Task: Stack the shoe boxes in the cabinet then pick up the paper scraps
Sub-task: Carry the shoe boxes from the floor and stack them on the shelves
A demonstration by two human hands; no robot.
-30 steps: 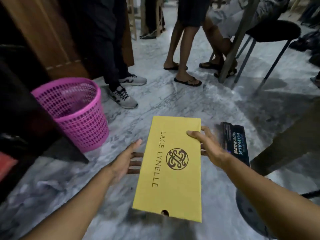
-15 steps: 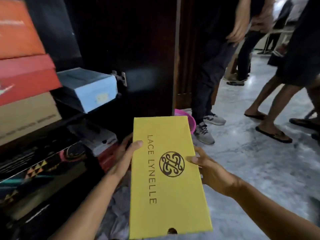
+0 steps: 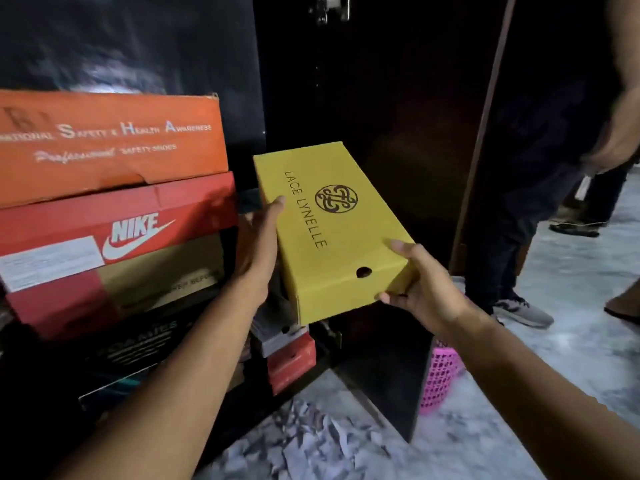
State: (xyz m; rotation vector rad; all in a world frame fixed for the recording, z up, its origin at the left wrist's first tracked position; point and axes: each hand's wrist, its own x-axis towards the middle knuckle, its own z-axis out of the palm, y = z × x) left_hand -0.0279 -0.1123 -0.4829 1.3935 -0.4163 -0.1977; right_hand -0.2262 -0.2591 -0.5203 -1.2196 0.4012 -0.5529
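Dim room, pale marble floor (image 3: 571,341), and a dark cabinet (image 3: 381,98) standing open with boxes already piled inside; an orange safety-shoe box (image 3: 110,143) sits on a red Nike box (image 3: 114,230) on the left, and smaller boxes are tucked lower down, too dark to read. The yellow shoe box (image 3: 332,230) is in the air just right of that pile, lid up, far end tilted up toward the cabinet; left hand (image 3: 258,251) is flat against its left side with the thumb hooked over the top edge, right hand (image 3: 420,289) wraps the near right corner, so both are clamped on it. So this looks like the stacking step, mid-carry, box not set down yet; next move probably needs it levelled and slid into the dark gap beside the pile without bumping it. Paper scraps (image 3: 311,441) are on the floor by the cabinet foot, untouched; a pink basket (image 3: 440,379) peeks out behind the door; someone's legs stand at right.
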